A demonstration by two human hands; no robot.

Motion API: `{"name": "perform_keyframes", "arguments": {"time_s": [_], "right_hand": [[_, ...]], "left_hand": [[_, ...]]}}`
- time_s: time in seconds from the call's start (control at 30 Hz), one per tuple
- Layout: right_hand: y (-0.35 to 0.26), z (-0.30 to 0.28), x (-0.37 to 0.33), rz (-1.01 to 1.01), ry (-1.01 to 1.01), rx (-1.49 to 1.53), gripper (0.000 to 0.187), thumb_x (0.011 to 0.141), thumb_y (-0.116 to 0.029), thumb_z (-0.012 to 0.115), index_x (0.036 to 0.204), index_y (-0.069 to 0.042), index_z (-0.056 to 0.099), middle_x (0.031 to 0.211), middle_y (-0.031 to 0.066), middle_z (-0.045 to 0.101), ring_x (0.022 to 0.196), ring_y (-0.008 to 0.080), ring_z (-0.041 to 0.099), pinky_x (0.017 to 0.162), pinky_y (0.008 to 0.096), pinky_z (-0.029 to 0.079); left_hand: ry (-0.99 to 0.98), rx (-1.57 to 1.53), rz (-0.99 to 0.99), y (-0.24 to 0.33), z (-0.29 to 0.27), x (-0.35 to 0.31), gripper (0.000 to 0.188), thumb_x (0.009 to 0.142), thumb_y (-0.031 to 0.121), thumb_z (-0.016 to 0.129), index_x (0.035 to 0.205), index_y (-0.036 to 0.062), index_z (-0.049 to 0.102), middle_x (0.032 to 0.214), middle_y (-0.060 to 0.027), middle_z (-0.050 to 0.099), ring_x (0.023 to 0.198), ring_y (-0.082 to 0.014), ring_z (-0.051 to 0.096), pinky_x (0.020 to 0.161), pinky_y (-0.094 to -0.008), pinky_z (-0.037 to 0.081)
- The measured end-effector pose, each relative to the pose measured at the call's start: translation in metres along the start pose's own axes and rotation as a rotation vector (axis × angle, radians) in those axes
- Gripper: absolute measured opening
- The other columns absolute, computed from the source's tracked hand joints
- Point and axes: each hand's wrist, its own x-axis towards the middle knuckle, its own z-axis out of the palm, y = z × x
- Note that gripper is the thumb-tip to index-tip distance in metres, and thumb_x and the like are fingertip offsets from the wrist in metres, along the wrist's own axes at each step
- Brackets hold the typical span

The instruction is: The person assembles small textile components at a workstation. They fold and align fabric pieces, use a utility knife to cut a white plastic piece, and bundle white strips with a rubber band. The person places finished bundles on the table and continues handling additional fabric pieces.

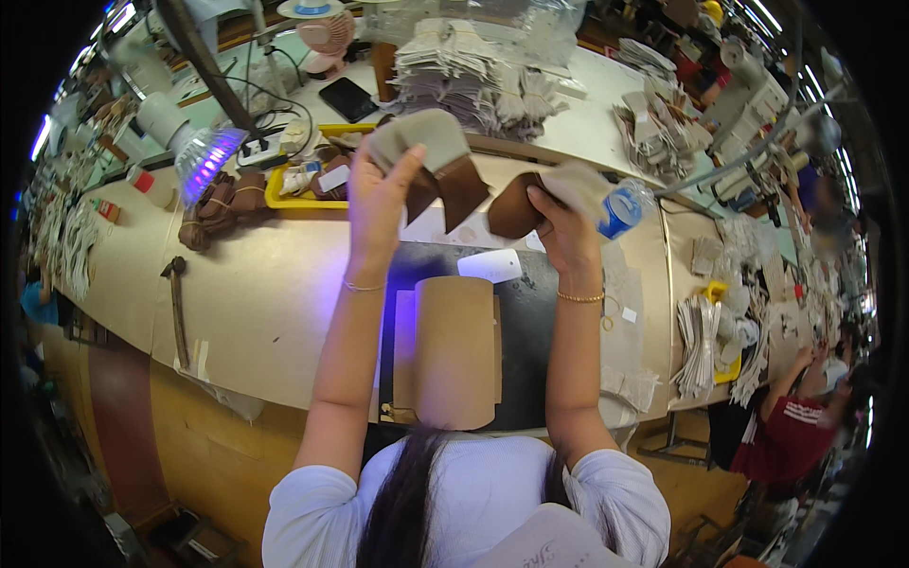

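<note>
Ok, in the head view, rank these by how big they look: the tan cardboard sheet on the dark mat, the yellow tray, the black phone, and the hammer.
1. Tan cardboard sheet, clearly largest, though also nearest the camera.
2. Yellow tray, partly hidden by the things in it.
3. Hammer, long but thin, so its place against the tray is unsure.
4. Black phone, smallest, and farthest away.

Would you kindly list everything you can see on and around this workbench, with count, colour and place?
brown-and-grey piece: one, left hand
brown piece: one, right hand
tan sheet: one, on the dark mat
dark mat: one, bench centre
yellow tray: one, behind left
hammer: one, bench left
lamp: one, violet glow, left
grey stack: one, far centre
phone: one, black, far
bottle: one, blue label, right
left hand: raised
right hand: raised
</note>
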Motion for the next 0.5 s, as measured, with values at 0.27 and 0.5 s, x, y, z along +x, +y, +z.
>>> {"name": "perform_keyframes", "arguments": {"time_s": [0.27, 0.5], "right_hand": [[0.001, -0.013, -0.015, 0.192, -0.075, -0.005, 0.036, 0.098, -0.025, 0.056, 0.124, 0.000, 0.053, 0.114, 0.0100, 0.064, 0.103, 0.0183, 0.063, 0.089, 0.0340, 0.052], [0.000, -0.020, -0.018, 0.213, -0.079, 0.033, 0.047, 0.105, -0.030, 0.037, 0.126, 0.010, 0.047, 0.123, 0.0223, 0.060, 0.110, 0.0268, 0.062, 0.094, 0.0389, 0.052]], "left_hand": [[0.074, -0.146, -0.244, -0.016, -0.030, 0.010, 0.033, 0.088, 0.013, 0.064, 0.116, -0.0011, 0.056, 0.109, -0.0091, 0.063, 0.097, -0.0191, 0.063, 0.087, -0.0305, 0.049], [-0.133, -0.538, -0.392, -0.025, -0.026, 0.014, 0.054, 0.092, 0.014, 0.048, 0.139, -0.0082, 0.034, 0.138, -0.0266, 0.047, 0.129, -0.0394, 0.046, 0.109, -0.0479, 0.038]]}}
